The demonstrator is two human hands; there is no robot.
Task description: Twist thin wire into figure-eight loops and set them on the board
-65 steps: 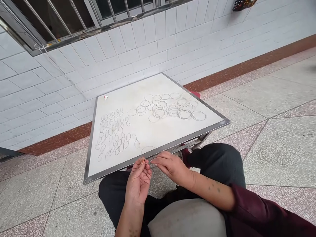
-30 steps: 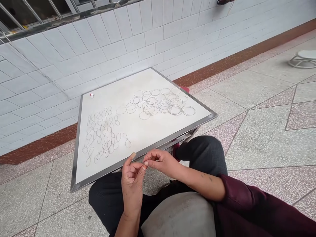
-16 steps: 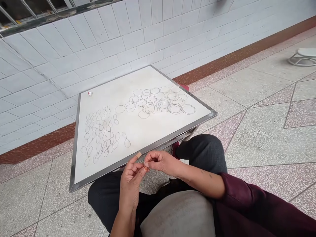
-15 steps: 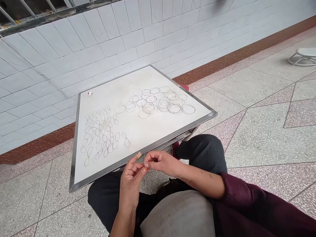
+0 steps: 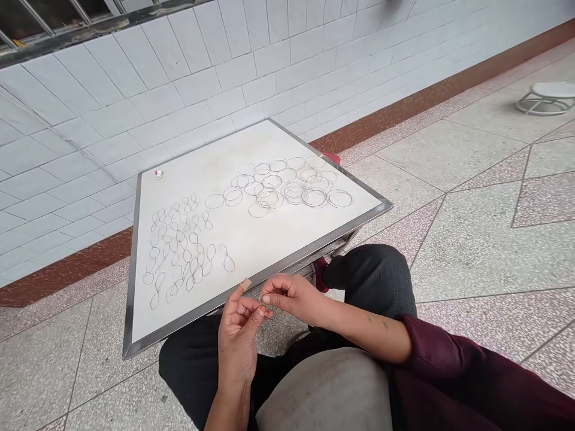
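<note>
My left hand (image 5: 240, 335) pinches a thin wire (image 5: 265, 303) between thumb and fingers; a tan bandage covers one raised fingertip. Touching the same wire from the right, my right hand (image 5: 291, 296) holds it in a pinch. Both hands are close together just off the near edge of a white table (image 5: 251, 251) with a metal rim. Several thin wire rings (image 5: 314, 197) overlap on the table's right half. Figure-eight wire loops (image 5: 228, 258) lie in rows on its left half. Much of the held wire is hidden by the fingers.
A small white and red object (image 5: 159, 174) sits at the table's far left corner. Behind the table stands a white tiled wall (image 5: 188, 108). A round white stool (image 5: 550, 91) is on the floor at the far right. My knees are under and beside the near edge.
The view has shifted slightly. My fingers have moved a little apart, and a bit of the wire now shows between them.
</note>
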